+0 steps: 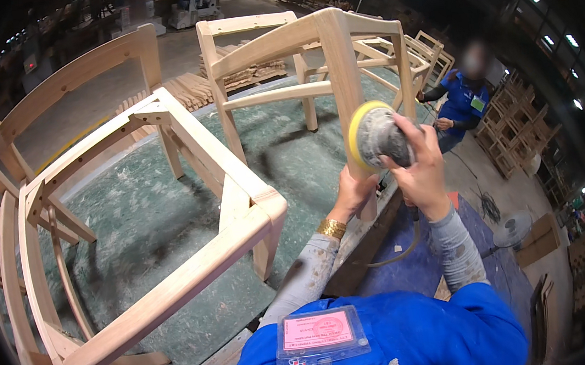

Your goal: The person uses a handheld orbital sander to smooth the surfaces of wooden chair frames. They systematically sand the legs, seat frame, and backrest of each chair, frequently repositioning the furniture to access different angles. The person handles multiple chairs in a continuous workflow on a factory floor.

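My right hand (421,169) is wrapped round a round, dust-covered sander (382,137) with a yellow pad edge. The pad faces the near upright leg of a pale wooden chair frame (341,63) and appears to touch it. Low on that same leg, my left hand (356,191) is closed round the wood, its fingers partly hidden behind the leg. A hose (412,237) hangs from the sander below my right hand. The chair frame stands on a green, dusty tabletop (299,182).
Another wooden chair frame (175,287) fills the table's left side, with more frames beyond it. Stacked wooden strips (190,91) lie behind the table. A co-worker in blue (466,104) is at the right, near piled chair frames (518,119) and a fan (513,229).
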Demonstrator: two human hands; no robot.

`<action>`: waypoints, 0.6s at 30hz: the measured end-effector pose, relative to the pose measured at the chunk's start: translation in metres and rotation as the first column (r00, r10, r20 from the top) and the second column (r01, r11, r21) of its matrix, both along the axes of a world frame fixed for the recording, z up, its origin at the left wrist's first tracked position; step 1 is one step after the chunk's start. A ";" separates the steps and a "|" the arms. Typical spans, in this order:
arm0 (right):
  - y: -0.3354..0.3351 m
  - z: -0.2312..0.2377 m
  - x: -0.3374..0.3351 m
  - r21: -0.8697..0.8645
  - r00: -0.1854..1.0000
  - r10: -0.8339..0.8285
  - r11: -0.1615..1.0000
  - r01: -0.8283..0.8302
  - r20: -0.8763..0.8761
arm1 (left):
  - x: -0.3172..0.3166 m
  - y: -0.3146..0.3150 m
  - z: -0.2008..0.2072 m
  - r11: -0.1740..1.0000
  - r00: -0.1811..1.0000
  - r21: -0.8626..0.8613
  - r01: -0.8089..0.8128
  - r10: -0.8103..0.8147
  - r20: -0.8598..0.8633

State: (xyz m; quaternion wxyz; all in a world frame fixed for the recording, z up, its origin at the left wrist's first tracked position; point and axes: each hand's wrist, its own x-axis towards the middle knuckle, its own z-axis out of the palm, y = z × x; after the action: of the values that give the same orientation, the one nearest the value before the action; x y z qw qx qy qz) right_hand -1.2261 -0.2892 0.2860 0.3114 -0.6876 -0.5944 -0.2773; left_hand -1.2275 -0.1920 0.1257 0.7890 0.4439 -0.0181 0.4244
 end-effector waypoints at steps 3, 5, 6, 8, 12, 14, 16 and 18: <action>-0.017 -0.015 0.010 0.128 0.983 -0.033 0.990 0.057 -0.180 | 0.001 0.012 0.000 1.000 0.999 -0.012 -0.004 0.004 -0.037; -0.035 -0.033 0.029 0.192 0.957 -0.088 0.971 0.145 -0.278 | 0.000 0.019 0.005 0.999 0.995 -0.022 0.025 -0.027 -0.096; -0.046 -0.047 0.045 0.181 0.941 -0.128 0.965 0.191 -0.315 | 0.000 0.019 0.011 0.999 0.995 -0.035 0.030 -0.033 -0.092; -0.061 -0.082 0.078 0.153 0.906 -0.181 0.955 0.255 -0.383 | 0.000 0.023 0.023 0.998 0.997 -0.062 0.013 -0.018 -0.081; -0.048 -0.173 0.121 -0.279 0.738 -0.518 0.855 0.437 -0.433 | -0.001 0.044 0.038 0.995 0.998 -0.090 -0.045 0.041 -0.052; -0.027 -0.217 0.125 -0.448 0.701 -0.562 0.814 0.371 -0.440 | -0.002 0.055 0.044 0.993 0.993 -0.077 -0.086 0.080 -0.085; -0.005 -0.257 0.132 -0.565 0.688 -0.545 0.791 0.233 -0.479 | -0.002 0.060 0.052 0.991 0.988 -0.070 -0.113 0.104 -0.111; 0.019 -0.286 0.131 -0.598 0.672 -0.509 0.792 0.122 -0.537 | -0.006 0.062 0.056 0.987 0.983 -0.076 -0.140 0.129 -0.134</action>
State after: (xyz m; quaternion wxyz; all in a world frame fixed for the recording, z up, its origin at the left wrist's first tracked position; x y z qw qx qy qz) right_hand -1.0952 -0.2701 -0.0001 0.2540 -0.8922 -0.3570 0.1094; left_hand -1.2339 -0.1301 0.1817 0.7762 0.4365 0.0809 0.4477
